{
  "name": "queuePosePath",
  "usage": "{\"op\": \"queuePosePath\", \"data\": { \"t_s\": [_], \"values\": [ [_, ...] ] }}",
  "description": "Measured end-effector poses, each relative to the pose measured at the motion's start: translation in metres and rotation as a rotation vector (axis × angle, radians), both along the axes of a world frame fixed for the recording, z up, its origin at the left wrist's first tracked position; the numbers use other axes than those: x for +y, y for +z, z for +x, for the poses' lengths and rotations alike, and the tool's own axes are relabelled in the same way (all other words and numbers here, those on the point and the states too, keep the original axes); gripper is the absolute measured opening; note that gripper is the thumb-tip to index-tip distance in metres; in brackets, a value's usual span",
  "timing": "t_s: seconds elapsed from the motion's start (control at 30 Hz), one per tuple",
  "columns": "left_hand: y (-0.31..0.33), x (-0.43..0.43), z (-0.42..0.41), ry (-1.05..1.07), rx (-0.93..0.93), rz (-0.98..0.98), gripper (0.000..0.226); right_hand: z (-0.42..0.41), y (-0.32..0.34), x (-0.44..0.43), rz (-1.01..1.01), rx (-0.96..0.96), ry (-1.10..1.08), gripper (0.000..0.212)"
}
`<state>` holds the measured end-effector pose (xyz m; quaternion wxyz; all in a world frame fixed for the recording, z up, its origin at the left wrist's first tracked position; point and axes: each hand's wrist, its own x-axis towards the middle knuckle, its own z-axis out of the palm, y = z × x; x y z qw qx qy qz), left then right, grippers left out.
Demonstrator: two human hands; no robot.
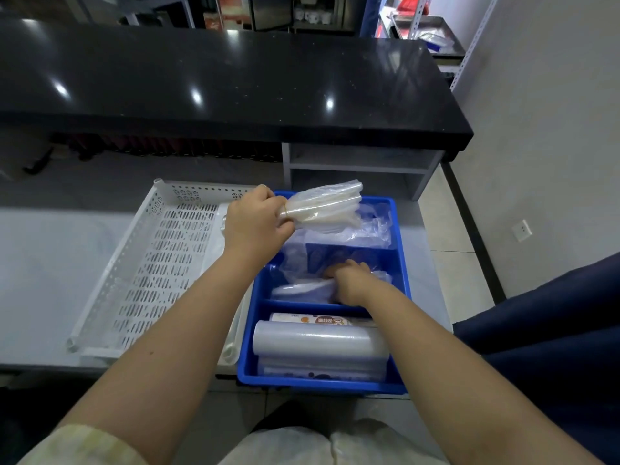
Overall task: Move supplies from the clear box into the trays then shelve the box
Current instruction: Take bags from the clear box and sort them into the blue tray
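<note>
Blue tray (401,280), divided, on pale surface (50,263), white perforated tray (141,270) just beside it on the left. Left hand (256,221): grip clenched on banded bundle of clear bags (323,206), held above the blue tray's far compartment. Right hand (350,281): in middle compartment, on loose plastic packet (302,290); fingers partly hidden, grip state can't tell. Near compartment: film rolls (318,340), lower ones partly covered, labels illegible. Clear box not in view.
</note>
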<state>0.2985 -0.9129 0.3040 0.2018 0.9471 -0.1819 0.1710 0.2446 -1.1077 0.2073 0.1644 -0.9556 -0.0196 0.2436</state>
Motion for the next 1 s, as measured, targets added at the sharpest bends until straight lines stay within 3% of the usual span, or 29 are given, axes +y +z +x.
{"op": "queuePosePath", "data": {
  "t_s": [0.13, 0.4, 0.57, 1.0],
  "values": [
    [0.0, 0.006, 0.001, 0.0, -0.023, -0.005, 0.02, -0.005, 0.011, 0.002, 0.016, -0.085, 0.05, 0.034],
    [0.026, 0.005, 0.013, 0.008, -0.049, 0.018, 0.019, -0.024, 0.063, -0.001, -0.166, -0.623, 0.271, 0.033],
    [0.054, -0.007, 0.032, -0.007, 0.004, 0.068, 0.023, -0.038, 0.116, -0.03, -0.151, -0.824, 0.205, 0.036],
    [-0.018, -0.065, -0.016, -0.234, 0.331, 0.185, 0.017, -0.113, 0.142, -0.123, -0.202, -0.806, -0.304, 0.033]
  ]
}}
